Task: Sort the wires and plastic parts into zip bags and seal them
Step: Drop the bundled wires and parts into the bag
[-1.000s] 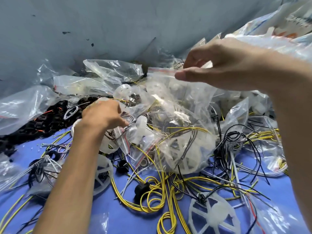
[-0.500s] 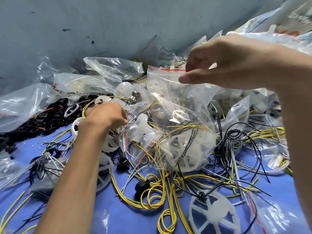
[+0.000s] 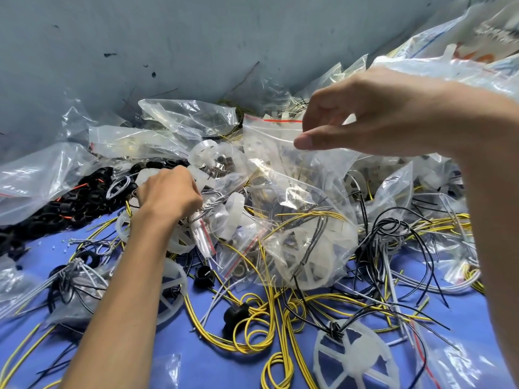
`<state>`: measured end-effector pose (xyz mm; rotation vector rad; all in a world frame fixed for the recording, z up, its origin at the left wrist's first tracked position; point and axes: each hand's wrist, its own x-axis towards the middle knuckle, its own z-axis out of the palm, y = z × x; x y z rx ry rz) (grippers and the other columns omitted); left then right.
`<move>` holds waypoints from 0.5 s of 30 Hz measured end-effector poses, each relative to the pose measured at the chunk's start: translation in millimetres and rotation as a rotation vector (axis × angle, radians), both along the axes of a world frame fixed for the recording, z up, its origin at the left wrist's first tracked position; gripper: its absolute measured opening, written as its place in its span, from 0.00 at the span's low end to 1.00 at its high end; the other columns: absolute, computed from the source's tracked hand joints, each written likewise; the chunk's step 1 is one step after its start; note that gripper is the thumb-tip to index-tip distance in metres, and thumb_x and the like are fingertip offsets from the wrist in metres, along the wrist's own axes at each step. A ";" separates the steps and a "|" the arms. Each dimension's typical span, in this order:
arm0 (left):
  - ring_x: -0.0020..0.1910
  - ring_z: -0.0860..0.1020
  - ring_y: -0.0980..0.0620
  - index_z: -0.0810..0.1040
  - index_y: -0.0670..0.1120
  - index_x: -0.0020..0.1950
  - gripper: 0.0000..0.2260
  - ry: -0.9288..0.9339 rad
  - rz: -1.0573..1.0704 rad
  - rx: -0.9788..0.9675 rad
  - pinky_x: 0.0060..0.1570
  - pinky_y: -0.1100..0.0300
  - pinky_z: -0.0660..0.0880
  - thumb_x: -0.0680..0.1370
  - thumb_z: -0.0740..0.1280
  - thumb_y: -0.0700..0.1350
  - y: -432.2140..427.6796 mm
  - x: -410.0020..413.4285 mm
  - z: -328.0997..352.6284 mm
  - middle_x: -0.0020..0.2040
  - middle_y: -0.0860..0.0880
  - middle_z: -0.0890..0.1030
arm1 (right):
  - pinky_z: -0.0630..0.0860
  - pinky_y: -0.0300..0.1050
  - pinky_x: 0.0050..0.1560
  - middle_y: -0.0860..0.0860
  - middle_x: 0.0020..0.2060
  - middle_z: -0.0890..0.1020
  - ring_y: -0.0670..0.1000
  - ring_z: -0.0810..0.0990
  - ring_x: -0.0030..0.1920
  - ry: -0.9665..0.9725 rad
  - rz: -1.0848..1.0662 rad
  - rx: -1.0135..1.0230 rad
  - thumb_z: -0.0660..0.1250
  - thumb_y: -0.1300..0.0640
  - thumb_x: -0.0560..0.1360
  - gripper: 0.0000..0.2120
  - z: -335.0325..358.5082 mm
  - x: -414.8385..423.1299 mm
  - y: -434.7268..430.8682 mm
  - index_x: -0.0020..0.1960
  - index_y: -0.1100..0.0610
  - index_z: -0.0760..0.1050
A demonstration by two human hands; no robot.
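Note:
My right hand (image 3: pixel 373 119) pinches the top edge of a clear zip bag (image 3: pixel 297 209) with a red seal line and holds it upright over the pile. Inside the bag lie a white plastic wheel and yellow and grey wires. My left hand (image 3: pixel 168 193) is down in the heap to the left, fingers curled round a bunch of grey wires (image 3: pixel 212 204) beside white plastic parts (image 3: pixel 233 211). Yellow wires (image 3: pixel 252 329) coil on the blue table in front.
Black plastic parts (image 3: pixel 70 203) are heaped at the left. Clear bags (image 3: pixel 36 175) lie along the grey wall. A white spoked wheel (image 3: pixel 356 360) sits at the front right, black wires (image 3: pixel 393 248) tangle on the right, and more filled bags (image 3: pixel 463 46) pile up at the top right.
My right hand has lifted the bag's top edge a little. My left hand has shifted slightly right and closed on the grey wires.

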<state>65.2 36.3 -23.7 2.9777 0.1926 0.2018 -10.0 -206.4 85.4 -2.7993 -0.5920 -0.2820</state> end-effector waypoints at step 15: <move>0.40 0.82 0.61 0.74 0.57 0.44 0.13 -0.583 -0.501 -0.507 0.50 0.52 0.79 0.74 0.55 0.40 -22.7 -54.8 90.5 0.43 0.50 0.81 | 0.72 0.41 0.42 0.46 0.47 0.81 0.48 0.78 0.47 -0.091 -0.051 0.005 0.63 0.37 0.70 0.19 -3.2 7.1 2.2 0.51 0.49 0.77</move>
